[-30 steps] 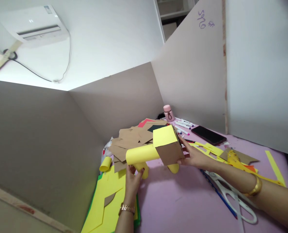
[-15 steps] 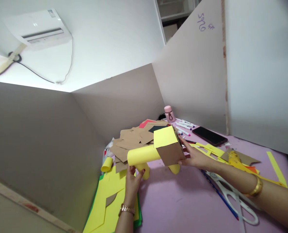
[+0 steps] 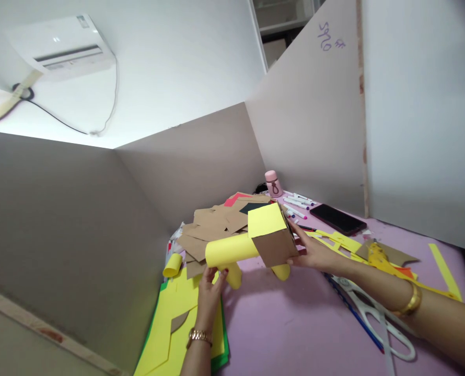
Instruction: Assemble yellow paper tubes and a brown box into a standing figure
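Observation:
A paper and cardboard model stands over the purple tabletop. It has a yellow paper tube lying sideways, with short yellow tube legs under it. At its right end sits a brown cardboard box with a yellow paper top. My left hand grips the tube's left end from below, thumb and fingers beside the leg. Against the box's right side, my right hand holds it with curved fingers, some hidden behind it.
Cardboard pieces pile up behind the model. Yellow sheets and a loose yellow roll lie left. On the right are white-handled scissors, a yellow glue gun, a phone, markers and a pink bottle.
My left hand has shifted slightly left and up along the tube's end, its wrist moving left. My right hand and the model have stayed almost still.

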`<state>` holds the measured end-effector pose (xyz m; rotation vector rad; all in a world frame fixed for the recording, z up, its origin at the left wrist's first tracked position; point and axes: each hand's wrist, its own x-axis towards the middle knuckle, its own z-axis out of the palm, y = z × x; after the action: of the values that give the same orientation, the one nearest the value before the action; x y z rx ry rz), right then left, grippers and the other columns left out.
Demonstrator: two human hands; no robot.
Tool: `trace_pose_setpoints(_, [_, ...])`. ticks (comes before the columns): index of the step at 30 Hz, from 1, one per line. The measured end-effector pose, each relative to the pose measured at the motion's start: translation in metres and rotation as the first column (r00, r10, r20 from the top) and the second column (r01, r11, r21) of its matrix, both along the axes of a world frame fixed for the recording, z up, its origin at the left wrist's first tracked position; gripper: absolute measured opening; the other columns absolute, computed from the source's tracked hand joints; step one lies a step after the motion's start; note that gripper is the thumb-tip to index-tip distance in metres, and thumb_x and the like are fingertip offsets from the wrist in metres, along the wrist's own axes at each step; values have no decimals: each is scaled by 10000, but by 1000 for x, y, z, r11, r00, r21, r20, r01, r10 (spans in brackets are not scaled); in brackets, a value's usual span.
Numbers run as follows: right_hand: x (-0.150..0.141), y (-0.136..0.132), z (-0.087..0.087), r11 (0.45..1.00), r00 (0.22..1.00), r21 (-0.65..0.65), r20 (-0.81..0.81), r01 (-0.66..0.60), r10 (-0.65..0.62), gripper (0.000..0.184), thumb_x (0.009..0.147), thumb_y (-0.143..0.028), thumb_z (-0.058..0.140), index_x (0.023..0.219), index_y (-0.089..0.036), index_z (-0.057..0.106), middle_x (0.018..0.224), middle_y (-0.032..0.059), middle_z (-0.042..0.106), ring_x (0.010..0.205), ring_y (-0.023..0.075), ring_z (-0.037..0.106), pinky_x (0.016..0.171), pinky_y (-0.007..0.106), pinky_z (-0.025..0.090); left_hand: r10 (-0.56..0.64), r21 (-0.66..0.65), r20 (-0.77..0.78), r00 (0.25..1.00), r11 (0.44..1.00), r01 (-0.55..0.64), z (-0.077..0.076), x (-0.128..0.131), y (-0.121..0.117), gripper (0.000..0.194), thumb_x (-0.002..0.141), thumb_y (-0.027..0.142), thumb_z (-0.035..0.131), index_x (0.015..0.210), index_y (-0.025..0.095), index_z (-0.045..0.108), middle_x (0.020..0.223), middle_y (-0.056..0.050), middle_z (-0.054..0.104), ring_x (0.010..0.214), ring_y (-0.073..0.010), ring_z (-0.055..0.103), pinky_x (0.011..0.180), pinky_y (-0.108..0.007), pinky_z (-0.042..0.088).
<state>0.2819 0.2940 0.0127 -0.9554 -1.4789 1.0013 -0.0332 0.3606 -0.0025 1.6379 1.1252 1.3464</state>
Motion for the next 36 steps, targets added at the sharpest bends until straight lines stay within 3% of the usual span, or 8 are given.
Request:
trace_pose_setpoints(11, [-5,2,0,999,997,20,-78,-26,27,1193,601,-299,823,1468,-361,7,1435,118,319,1164,302,484,839,423,525,-38,-77,90,995,996,45,9,6,-3,489,697,360,718,1116,193,530,1142,-109,661,1088,-227,602,916,-345,478])
trace_pose_setpoints(15, [-10,6,-3,999,992,32,-128,-15,19,1236,558,-299,842,1469,-317,6,1419,148,322,1137,303,501,862,450,509,-12,-108,78,997,994,20,17,7,-7,606,644,372,749,1171,217,491,1182,-111,635,1140,-252,569,897,-341,484])
trace_pose_setpoints(19, [-15,7,-1,999,981,52,-196,3,7,1219,530,-338,853,1462,-296,68,1448,154,292,1121,311,525,914,482,475,55,-107,53,997,993,-49,25,9,-11,781,623,427,738,1292,221,392,1335,-163,505,1250,-298,470,961,-390,441])
trace_pose_setpoints(24, [-18,-2,10,995,950,92,-312,44,-13,1230,470,-405,878,1450,-291,144,1480,130,278,1242,339,443,1043,492,361,230,-58,29,973,972,-228,23,20,-30,980,626,534,677,1398,171,193,1442,-250,296,1323,-394,330,1043,-548,311])
trace_pose_setpoints(28, [-16,-16,18,996,919,83,-394,39,-3,1227,462,-387,890,1443,-306,156,1455,132,335,1229,348,456,1018,525,377,336,42,26,941,940,-337,11,42,-66,782,663,546,630,1277,178,317,1408,-215,321,1338,-376,286,1093,-528,231])
trace_pose_setpoints(33, [-6,-46,36,994,871,104,-491,31,24,1131,487,-319,889,1407,-278,231,1411,130,387,1205,321,476,1016,492,383,132,117,-21,991,985,-129,1,83,-110,573,751,490,570,1194,168,401,1292,-194,456,1207,-333,460,1008,-505,371])
trace_pose_setpoints(36, [5,-75,61,989,840,147,-539,13,69,1045,496,-276,885,1364,-285,304,1355,105,456,1166,303,515,982,464,419,132,208,-23,991,970,-124,5,103,-128,526,761,466,556,1183,174,439,1283,-185,491,1144,-319,520,975,-499,400])
